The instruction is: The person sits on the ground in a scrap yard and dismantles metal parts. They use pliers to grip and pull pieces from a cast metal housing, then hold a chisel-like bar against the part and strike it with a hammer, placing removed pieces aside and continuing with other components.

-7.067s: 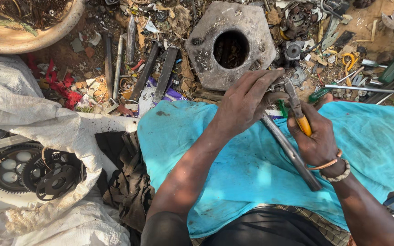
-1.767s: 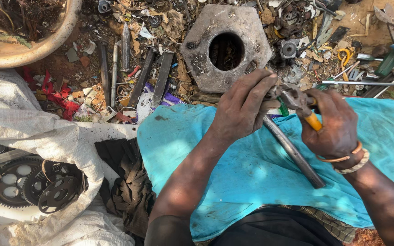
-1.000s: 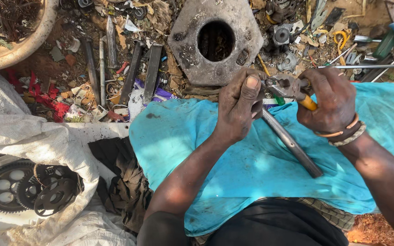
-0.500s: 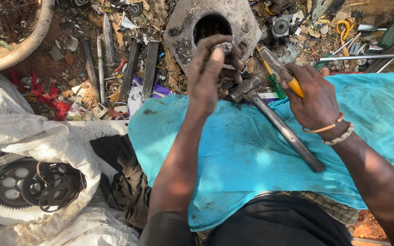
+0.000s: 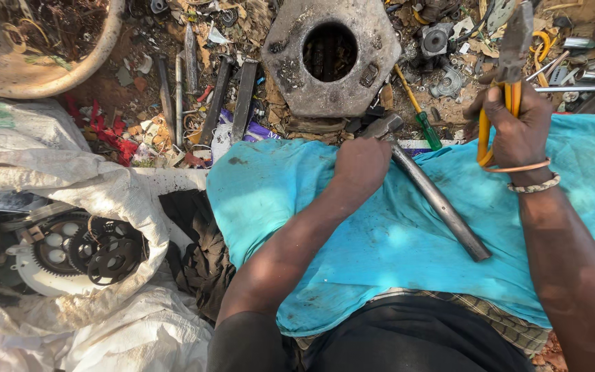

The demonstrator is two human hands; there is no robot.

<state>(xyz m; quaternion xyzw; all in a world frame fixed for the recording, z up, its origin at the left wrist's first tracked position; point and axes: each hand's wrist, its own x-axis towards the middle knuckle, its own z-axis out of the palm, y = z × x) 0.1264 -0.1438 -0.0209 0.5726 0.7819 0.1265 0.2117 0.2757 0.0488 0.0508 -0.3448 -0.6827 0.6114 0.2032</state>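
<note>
My right hand (image 5: 514, 131) grips yellow-handled pliers (image 5: 511, 62), jaws pointing up and away over the scrap at the far right. My left hand (image 5: 361, 162) rests on the blue cloth (image 5: 394, 234) over my lap, its fingers curled under, right beside the head of a steel hammer (image 5: 432, 193). I cannot see what, if anything, is inside that fist. The hammer lies diagonally on the cloth between my two hands. Just beyond the left hand sits a grey six-sided metal block (image 5: 328, 58) with a round hole.
Flat bars, rods and small scrap (image 5: 215, 96) litter the dirt at the back. A green-handled screwdriver (image 5: 421, 114) lies by the block. A round basin (image 5: 43, 48) sits far left. White sacks (image 5: 70, 207) hold black gears (image 5: 108, 255) at left.
My left hand has dropped from above the grey block down onto the cloth beside the hammer head. My right hand has carried the pliers up and to the right, away from the hammer.
</note>
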